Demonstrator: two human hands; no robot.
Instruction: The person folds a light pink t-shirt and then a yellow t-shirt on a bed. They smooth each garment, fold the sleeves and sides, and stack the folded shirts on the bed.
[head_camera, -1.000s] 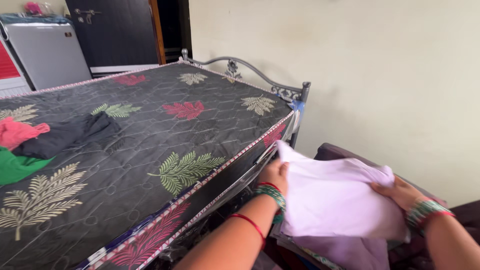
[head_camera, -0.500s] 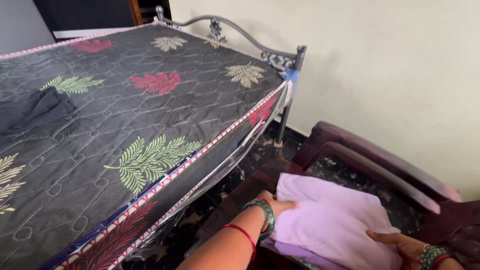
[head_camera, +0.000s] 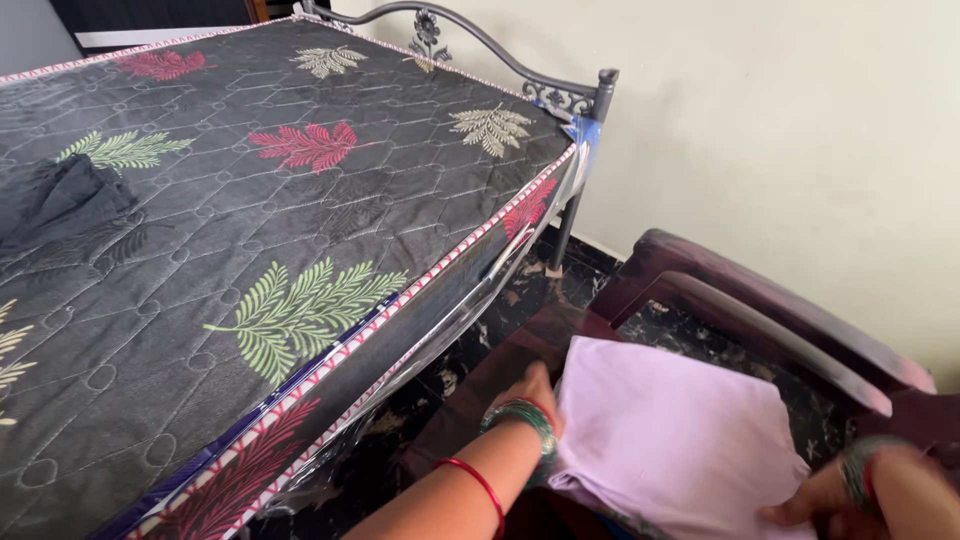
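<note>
From the head camera, a folded lilac cloth (head_camera: 680, 430) lies flat on the seat of a dark maroon chair (head_camera: 780, 310), between the two hands. The left hand (head_camera: 530, 392) rests against the cloth's near-left edge, fingers apparently tucked at or under the fold, though the wrist bangles hide whether they pinch it. The right hand (head_camera: 815, 498) lies at the cloth's lower right corner, fingers laid flat on the fabric; it is blurred, so the grip is uncertain. Left of the left hand runs the edge of a dark leaf-patterned mattress (head_camera: 250, 250), with a dark garment (head_camera: 70, 200) well beyond it. The step in hand looks like settling the folded cloth onto the chair; next would call for smoothing its edges without disturbing the fold.
</note>
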